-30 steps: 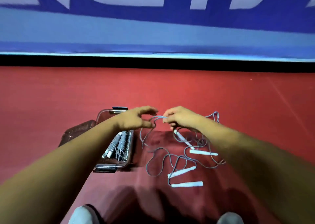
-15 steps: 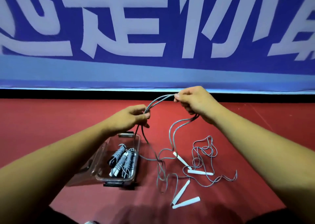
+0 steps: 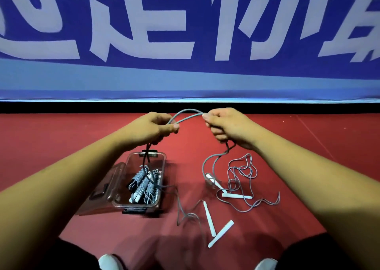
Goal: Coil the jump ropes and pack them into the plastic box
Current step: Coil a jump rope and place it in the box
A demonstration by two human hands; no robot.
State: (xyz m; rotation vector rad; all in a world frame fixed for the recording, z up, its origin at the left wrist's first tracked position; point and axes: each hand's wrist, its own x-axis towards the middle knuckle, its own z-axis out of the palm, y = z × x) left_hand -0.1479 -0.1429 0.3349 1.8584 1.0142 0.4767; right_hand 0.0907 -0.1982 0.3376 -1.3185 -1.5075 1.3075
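Observation:
A doubled grey jump rope [image 3: 188, 114] arches between my hands above the red floor. My left hand [image 3: 153, 128] pinches it over the clear plastic box [image 3: 161, 189]; my right hand [image 3: 228, 126] grips the other side. From the left hand the strands hang past the box and trail to two white handles [image 3: 209, 218] near me. From the right hand they drop to a white handle [image 3: 213, 180]. Several coiled ropes [image 3: 144, 184] lie in the box. Another loose rope [image 3: 243, 172] lies tangled on the right, with a white handle [image 3: 236, 196].
The box's clear lid [image 3: 102, 189] lies open on its left side. A blue banner with white lettering [image 3: 185, 33] stands along the far edge of the red floor [image 3: 61, 136]. My shoe tips [image 3: 110, 261] show at the bottom.
Both hands have risen from the floor with the rope, and the left hand has come up level with the right. The hanging strands have been drawn up.

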